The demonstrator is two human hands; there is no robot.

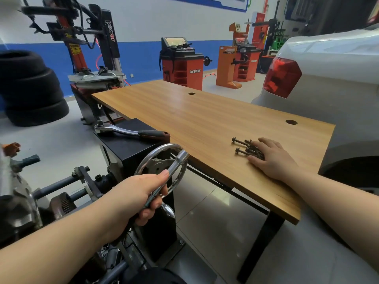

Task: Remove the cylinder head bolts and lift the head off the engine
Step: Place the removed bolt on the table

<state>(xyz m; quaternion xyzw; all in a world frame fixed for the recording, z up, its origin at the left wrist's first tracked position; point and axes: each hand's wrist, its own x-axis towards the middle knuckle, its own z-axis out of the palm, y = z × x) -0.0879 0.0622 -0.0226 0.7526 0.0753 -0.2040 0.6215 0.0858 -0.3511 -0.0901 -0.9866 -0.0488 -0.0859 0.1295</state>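
Several dark cylinder head bolts [242, 146] lie in a loose bunch on the wooden table [194, 119], near its right front part. My right hand [272, 158] rests flat on the table with its fingers over the bolts' near ends. My left hand [139, 193] grips a long silver socket extension bar [174, 169], held upright in front of the engine stand's handwheel [180, 177]. Part of the engine [18, 201] shows at the lower left edge, mounted on the stand's arms. The cylinder head itself is not clearly in view.
A ratchet wrench [131, 131] lies on the stand's black box [131, 148] left of the table. Stacked tyres [30, 89] and a tyre changer [92, 58] stand at the back left, orange balancing machines [182, 64] behind, a white car [328, 78] at right.
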